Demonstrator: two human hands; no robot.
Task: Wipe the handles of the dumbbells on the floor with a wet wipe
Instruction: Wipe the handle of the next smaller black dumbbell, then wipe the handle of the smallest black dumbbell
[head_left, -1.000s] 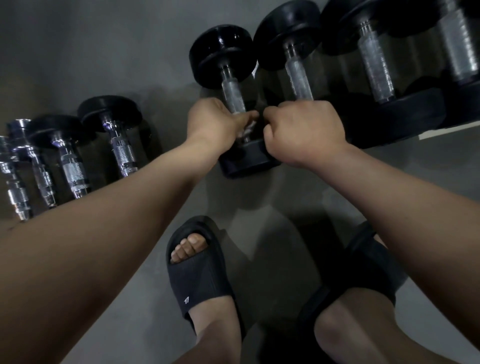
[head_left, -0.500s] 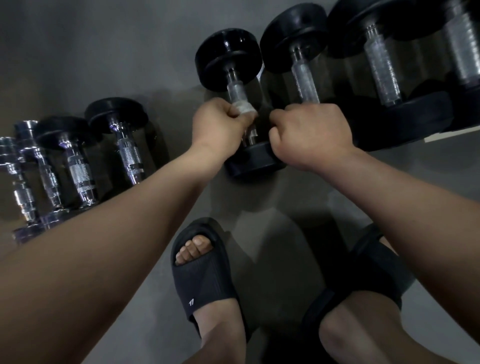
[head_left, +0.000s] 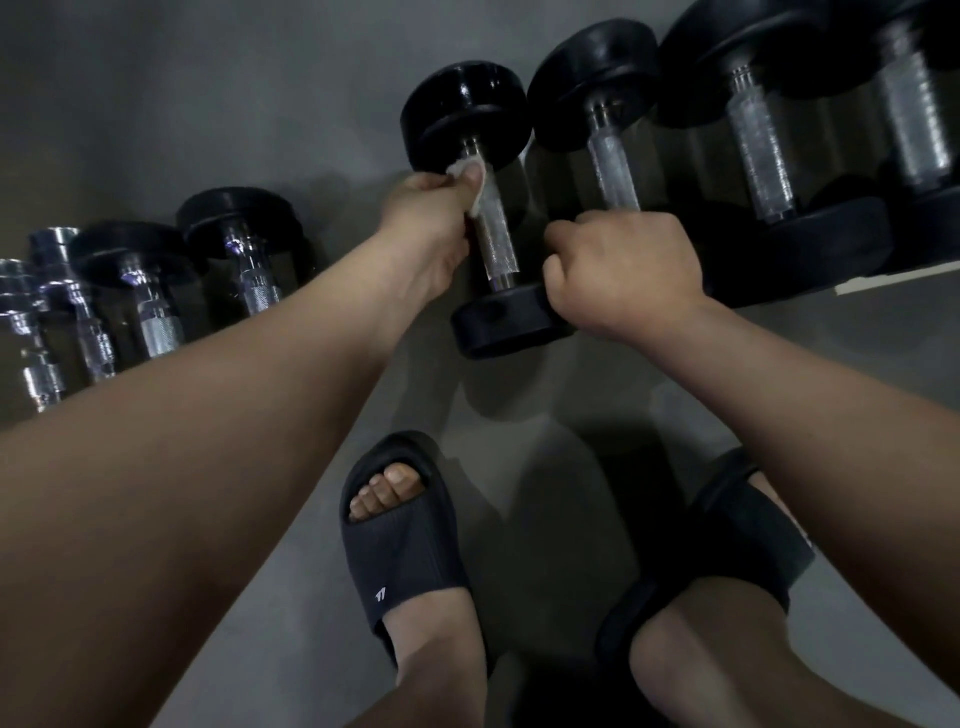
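A black dumbbell (head_left: 470, 111) with a knurled metal handle (head_left: 497, 244) lies on the grey floor in the middle of the row. My left hand (head_left: 431, 218) grips the far end of that handle with a white wet wipe (head_left: 475, 184) wrapped under the fingers, close to the far weight head. My right hand (head_left: 626, 275) is curled over the edge of the near weight head (head_left: 498, 327). What its fingers clasp underneath is hidden.
Larger black dumbbells (head_left: 608, 150) lie in a row to the right, smaller black and chrome ones (head_left: 156, 312) to the left. My feet in dark slides (head_left: 400, 551) stand just in front of the row on the grey floor (head_left: 208, 93).
My left hand has slid with the wipe along the handle from the near end toward the far weight head. My right hand has stayed on the near weight head.
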